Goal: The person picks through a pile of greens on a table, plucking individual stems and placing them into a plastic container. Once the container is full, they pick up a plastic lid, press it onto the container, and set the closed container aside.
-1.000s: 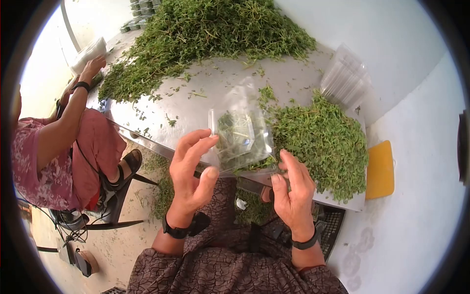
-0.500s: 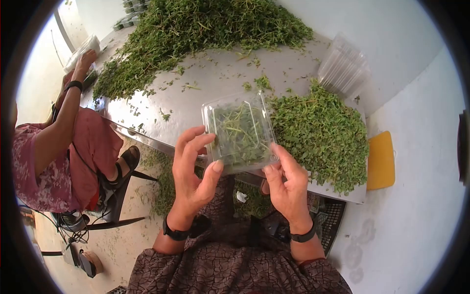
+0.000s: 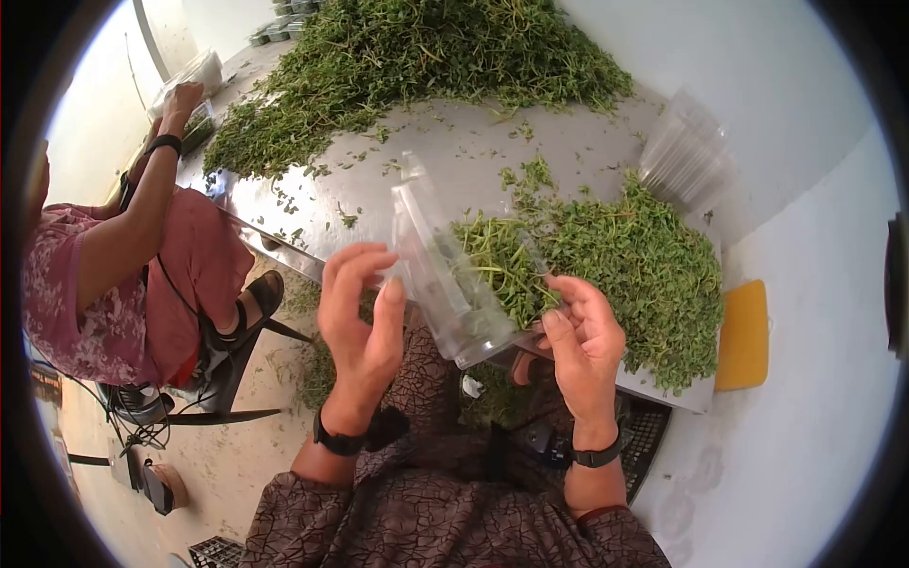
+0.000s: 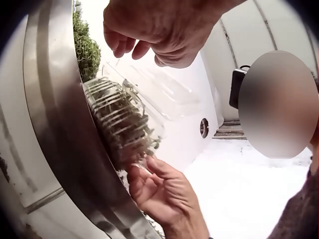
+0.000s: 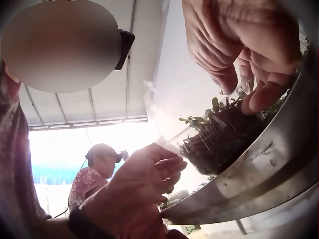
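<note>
A clear plastic clamshell box (image 3: 437,275) is held over the table's near edge, its lid swung up and tilted toward the left. Leafy green stems (image 3: 507,265) fill its base, and some stick out past the rim in the right wrist view. My right hand (image 3: 589,355) pinches the base at its near right corner between thumb and fingers. Just left of the lid, my left hand (image 3: 360,327) hovers with fingers loosely bent and thumb raised, holding nothing. In the left wrist view the ribbed base (image 4: 119,112) shows above my right hand.
A large heap of greens (image 3: 426,66) covers the far table (image 3: 379,185); a smaller pile (image 3: 634,284) lies right. Nested clear boxes (image 3: 686,151) stand behind it. A yellow board (image 3: 743,336) leans by the wall. Another person (image 3: 95,275) sits left, hands at clear plastic packaging.
Half a second ago the lid lay over the greens with my left fingers at its edge. Now it has swung open leftward, and my left hand is slightly farther left. My right hand keeps its grip.
</note>
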